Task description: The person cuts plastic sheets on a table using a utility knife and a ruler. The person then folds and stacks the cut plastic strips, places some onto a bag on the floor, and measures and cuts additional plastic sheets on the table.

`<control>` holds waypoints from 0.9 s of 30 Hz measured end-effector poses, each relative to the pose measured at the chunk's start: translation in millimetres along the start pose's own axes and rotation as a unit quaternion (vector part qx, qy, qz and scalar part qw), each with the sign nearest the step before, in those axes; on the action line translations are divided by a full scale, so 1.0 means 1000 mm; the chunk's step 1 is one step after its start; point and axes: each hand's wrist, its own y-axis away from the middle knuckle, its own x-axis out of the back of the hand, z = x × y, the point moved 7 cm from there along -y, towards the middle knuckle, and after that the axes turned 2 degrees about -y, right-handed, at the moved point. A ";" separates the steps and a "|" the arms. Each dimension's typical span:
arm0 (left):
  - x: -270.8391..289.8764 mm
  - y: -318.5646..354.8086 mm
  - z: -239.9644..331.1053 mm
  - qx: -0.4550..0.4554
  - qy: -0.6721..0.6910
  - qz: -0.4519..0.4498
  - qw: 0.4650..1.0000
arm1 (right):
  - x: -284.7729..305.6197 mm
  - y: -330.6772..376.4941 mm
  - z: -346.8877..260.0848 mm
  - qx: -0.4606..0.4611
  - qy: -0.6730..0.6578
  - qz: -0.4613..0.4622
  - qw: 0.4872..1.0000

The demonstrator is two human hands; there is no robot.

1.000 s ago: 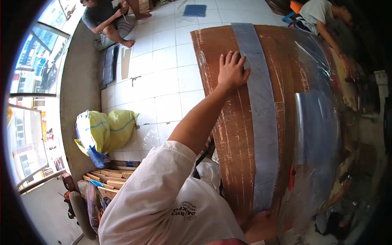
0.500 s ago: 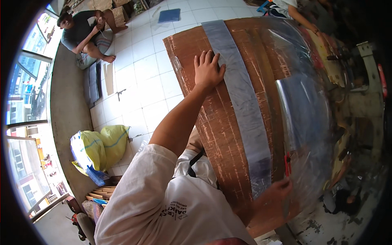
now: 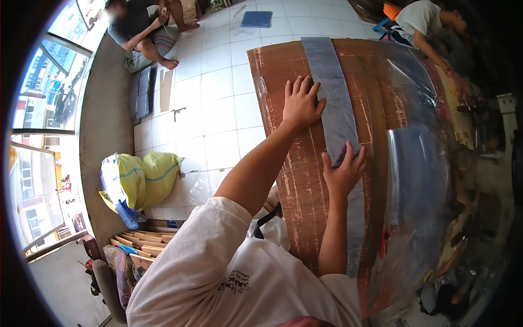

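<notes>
A long, bluish-grey strip of clear plastic sheet (image 3: pixel 330 68) runs lengthwise over a worn brown wooden board (image 3: pixel 275 68). My left hand (image 3: pixel 301 106) lies with fingers spread on the board at the strip's left edge, its thumb touching the strip. Nearer to me, my right hand (image 3: pixel 345 173) rests on the strip, thumb and fingers apart, holding nothing. A narrow brown wooden strip (image 3: pixel 377 136) lies along the board to the right of the plastic. Beside it is a slim red tool (image 3: pixel 384 241), perhaps a cutter; its detail is too blurred to tell.
Folded clear plastic sheets (image 3: pixel 417 163) cover the board's right side. One person (image 3: pixel 144 32) sits on a sack at the far left; another (image 3: pixel 422 27) bends at the far right. A yellow-green sack (image 3: pixel 158 177) stands on the white tiled floor (image 3: pixel 218 120).
My right hand has moved away from the red tool, up and left onto the plastic strip. The left hand stays by the strip's edge. The whole view has shifted.
</notes>
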 end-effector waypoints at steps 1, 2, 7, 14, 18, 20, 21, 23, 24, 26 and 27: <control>-0.001 0.000 -0.001 -0.003 0.005 0.000 1.000 | -0.001 0.000 -0.001 0.009 0.005 0.004 1.000; -0.001 0.000 -0.002 -0.006 0.011 0.001 1.000 | -0.001 0.000 -0.003 0.012 0.002 0.002 1.000; -0.002 0.002 -0.001 0.000 -0.001 -0.001 1.000 | 0.000 0.000 -0.004 -0.004 0.012 -0.008 1.000; -0.001 0.002 0.000 -0.001 0.006 -0.004 1.000 | -0.005 0.003 -0.011 0.014 0.071 -0.039 0.997; -0.001 0.002 0.000 -0.005 0.018 0.006 1.000 | -0.007 0.003 -0.013 0.025 0.063 -0.041 0.997; 0.000 0.001 -0.001 -0.005 0.017 0.007 1.000 | -0.009 0.003 -0.012 0.025 0.061 -0.042 0.997; 0.000 0.001 0.000 -0.006 0.019 0.007 1.000 | -0.008 0.003 -0.012 0.028 0.063 -0.039 0.997; 0.001 0.002 0.000 -0.004 0.014 0.004 1.000 | -0.008 0.004 -0.012 0.030 0.064 -0.037 0.997; 0.001 0.003 0.000 -0.002 0.009 0.003 1.000 | -0.008 0.003 -0.011 0.028 0.063 -0.034 0.997; 0.002 0.003 0.000 -0.003 0.007 0.004 1.000 | -0.007 0.003 -0.011 0.026 0.060 -0.032 0.997; 0.002 0.003 0.000 -0.004 0.005 0.006 1.000 | -0.006 0.003 -0.011 0.024 0.056 -0.025 0.998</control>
